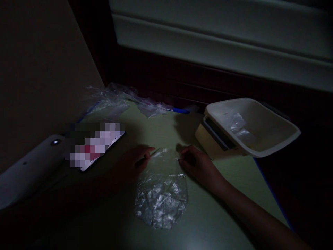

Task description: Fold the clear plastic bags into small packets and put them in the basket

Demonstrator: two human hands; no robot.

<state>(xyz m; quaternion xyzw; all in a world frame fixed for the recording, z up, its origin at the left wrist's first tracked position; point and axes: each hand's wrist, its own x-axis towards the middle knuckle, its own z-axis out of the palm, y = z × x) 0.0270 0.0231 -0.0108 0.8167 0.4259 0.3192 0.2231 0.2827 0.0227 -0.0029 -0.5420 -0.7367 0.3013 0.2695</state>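
A clear, crinkled plastic bag [161, 199] lies on the pale green tabletop, its flatter end away from me and its wrinkled part toward me. At the upper left edge of the bag, my left hand [135, 160] pinches the film between thumb and forefinger. My right hand [195, 161] is curled at the opposite upper edge, with thumb and fingertips closed on the film. Dim light hides much of my left hand and forearm.
A cream plastic bin [273, 130] with clear plastic pieces inside stands at the right. Loose clear bags [114, 97] lie along the table's back edge. To the left are a phone-like lit screen [93, 149], blurred out, and a white rounded device [28, 166].
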